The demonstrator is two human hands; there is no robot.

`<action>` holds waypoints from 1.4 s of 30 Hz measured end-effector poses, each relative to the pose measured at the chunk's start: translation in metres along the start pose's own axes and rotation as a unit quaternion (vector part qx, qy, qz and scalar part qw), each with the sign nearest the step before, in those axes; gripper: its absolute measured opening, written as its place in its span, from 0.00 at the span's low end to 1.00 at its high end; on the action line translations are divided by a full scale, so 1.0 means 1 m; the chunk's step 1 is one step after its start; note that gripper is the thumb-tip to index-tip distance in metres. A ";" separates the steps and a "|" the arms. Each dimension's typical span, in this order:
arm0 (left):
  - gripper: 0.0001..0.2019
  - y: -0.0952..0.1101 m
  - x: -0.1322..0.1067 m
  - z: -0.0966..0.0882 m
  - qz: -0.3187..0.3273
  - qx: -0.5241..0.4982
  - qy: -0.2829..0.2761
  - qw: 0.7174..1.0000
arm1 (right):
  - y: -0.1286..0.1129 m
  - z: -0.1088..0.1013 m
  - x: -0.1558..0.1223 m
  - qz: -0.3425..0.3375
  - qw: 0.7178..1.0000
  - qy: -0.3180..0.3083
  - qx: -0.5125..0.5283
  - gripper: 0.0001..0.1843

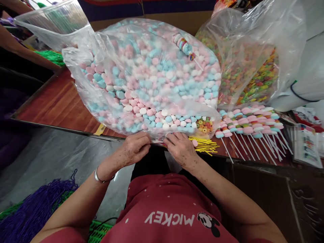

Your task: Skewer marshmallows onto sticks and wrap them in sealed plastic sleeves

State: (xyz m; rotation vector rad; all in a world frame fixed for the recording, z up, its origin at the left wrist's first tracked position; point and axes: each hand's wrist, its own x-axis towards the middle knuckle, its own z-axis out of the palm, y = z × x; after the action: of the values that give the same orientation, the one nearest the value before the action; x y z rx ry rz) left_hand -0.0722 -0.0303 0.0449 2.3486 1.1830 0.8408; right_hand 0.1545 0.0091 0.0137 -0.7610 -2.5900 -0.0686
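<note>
My left hand (134, 147) is closed at the table's front edge, thumb pressed to curled fingers. Opposite it, my right hand (182, 149) has its fingers bent down over the edge. A thin, partly clear strip with small print (158, 139) shows between them, mostly hidden; what each hand pinches cannot be made out. Just beyond lies a big clear plastic bag (152, 74) full of pink, white and blue round candies (152, 118). Small ring candies (204, 126) lie by its right corner. Yellow twist ties (204, 145) sit right of my right hand, with one pink candy (194, 143) beside them.
Several finished candy skewers (249, 121) on white sticks lie at the right. One wrapped skewer (184, 45) rests on the big bag. Behind stands a bag of colourful ring candies (253, 74). A clear bin (54, 20) holds sticks at the back left. Another person's arm (22, 45) is at left.
</note>
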 end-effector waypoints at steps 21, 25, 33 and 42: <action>0.13 0.058 0.024 0.075 -0.017 -0.200 -0.051 0.978 | -0.009 -0.057 -0.076 0.178 0.952 0.126 0.215 0.18; 0.14 0.057 0.034 0.074 -0.010 -0.205 -0.066 0.977 | -0.004 -0.060 -0.074 0.186 0.953 0.120 0.208 0.22; 0.10 0.057 0.032 0.083 -0.006 -0.211 0.005 0.977 | -0.010 -0.060 -0.077 0.160 0.968 0.133 0.143 0.24; 0.08 0.055 0.024 0.084 -0.065 -0.228 -0.003 0.971 | 0.038 -0.075 -0.116 0.334 0.926 0.092 -0.153 0.08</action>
State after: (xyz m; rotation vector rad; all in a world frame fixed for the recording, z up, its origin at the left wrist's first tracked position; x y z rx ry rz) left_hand 0.0268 -0.0477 0.0215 1.8815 0.9992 0.9432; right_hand 0.2911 -0.0292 0.0293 -1.6245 -2.0379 -0.3202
